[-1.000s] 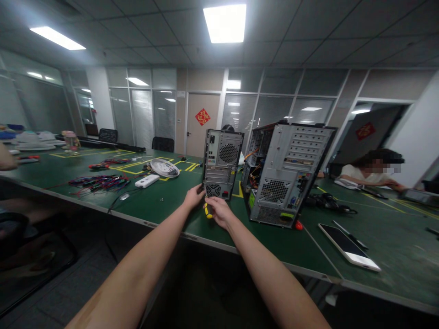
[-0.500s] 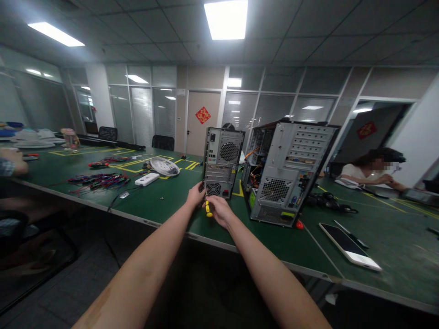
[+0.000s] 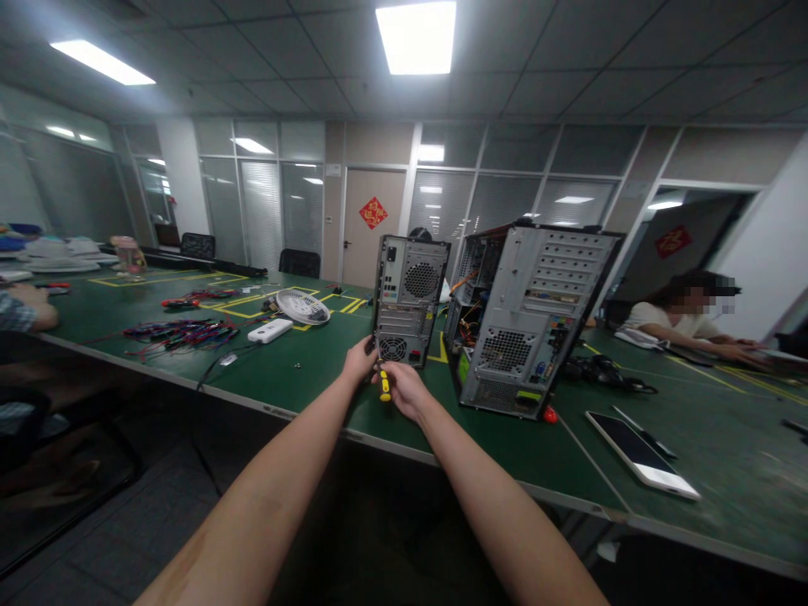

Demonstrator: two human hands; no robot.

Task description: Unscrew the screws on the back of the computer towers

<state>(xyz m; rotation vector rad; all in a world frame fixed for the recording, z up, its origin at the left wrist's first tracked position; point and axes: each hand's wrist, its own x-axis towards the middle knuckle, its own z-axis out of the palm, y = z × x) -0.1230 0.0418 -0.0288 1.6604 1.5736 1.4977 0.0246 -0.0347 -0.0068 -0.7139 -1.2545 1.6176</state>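
The smaller computer case stands upright with its back panel toward me. At its lower left edge, my left hand is closed against the side, fingers partly hidden. My right hand grips a screwdriver with a yellow handle. The screwdriver's tip points at the lower left corner of the back panel, by the power supply fan grille; the exact contact point is too small to make out. Just right of it stands a larger computer case, its left side open on the inner parts and wires.
The green table has a bundle of wires, a white power strip and a round white dish on the left. To the right lie a phone, a pen and black cables. Co-workers sit at both ends.
The screwdriver handle has shifted slightly in my right hand; my left hand stays put. On the right, the co-worker's hands have moved outward and down to the table.
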